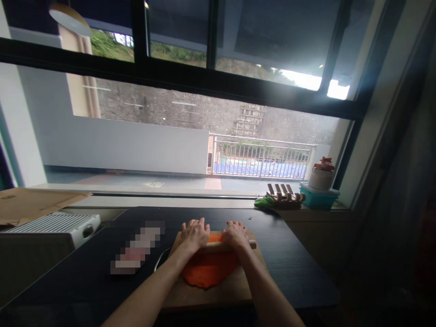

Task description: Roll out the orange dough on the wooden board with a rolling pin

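Observation:
A pale wooden rolling pin [218, 247] lies across a flattened sheet of orange dough [207, 271]. My left hand [195, 235] is over the pin's left part, with its fingers curled forward. Over the right part rests my right hand [236, 234], bent the same way, and the pin's right end pokes out beyond it. Both hands hold the pin from above; their palms and the pin's left end are hidden. Dough shows on both the near and far sides of the pin. Under it all is a wooden board [225, 297].
The board lies on a dark table [293, 272]. A blurred-out item [136, 250] is at left, and a curved metal rim [160, 260] shows beside the board. By the window stand a teal box [318, 197], a jar [321, 177] and a green cloth-like item [264, 202]. A white heater [57, 227] is far left.

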Demonstrator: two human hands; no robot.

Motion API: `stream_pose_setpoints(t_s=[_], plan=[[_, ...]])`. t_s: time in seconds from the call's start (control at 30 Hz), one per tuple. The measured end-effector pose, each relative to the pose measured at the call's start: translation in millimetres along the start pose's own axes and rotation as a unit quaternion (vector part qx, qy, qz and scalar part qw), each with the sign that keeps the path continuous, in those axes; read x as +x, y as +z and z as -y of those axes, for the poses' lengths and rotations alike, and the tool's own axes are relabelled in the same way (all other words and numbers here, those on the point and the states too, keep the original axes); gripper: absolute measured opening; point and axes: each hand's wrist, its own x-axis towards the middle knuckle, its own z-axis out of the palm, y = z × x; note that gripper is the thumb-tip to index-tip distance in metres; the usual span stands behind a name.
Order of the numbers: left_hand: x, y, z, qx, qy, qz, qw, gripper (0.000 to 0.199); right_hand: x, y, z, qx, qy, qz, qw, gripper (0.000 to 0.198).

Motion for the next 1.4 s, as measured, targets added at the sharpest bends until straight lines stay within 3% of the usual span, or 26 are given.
stream_pose_setpoints(t_s=[0.17,0.3,0.57,0.87,1.1,1.23,1.4], plan=[[-14,-3,1,-0.013,-0.003,0.081,0.997,0.052,-26,0,0,0.001,-0.001,-0.016,1.000,0.036],[-11,-3,3,-0.019,0.005,0.097,0.995,0.055,-31,-4,3,0.005,-0.005,-0.016,1.000,0.035],[-1,5,9,-0.034,0.024,0.087,0.995,0.056,-23,-7,9,0.015,-0.013,-0.003,1.000,0.035],[-20,-7,5,-0.029,0.009,0.083,0.996,0.057,-32,0,3,0.001,-0.041,-0.010,0.999,0.037],[-34,-6,10,-0.012,0.094,0.082,0.992,0.051,-31,-4,-3,-0.008,-0.118,0.031,0.992,0.050],[-35,-12,8,-0.012,0.090,0.085,0.992,0.050,-30,-3,0,-0.019,-0.105,-0.016,0.994,0.048],[-23,-17,5,0.004,0.092,0.041,0.995,0.042,-23,-6,9,-0.026,-0.058,-0.048,0.997,0.051]])
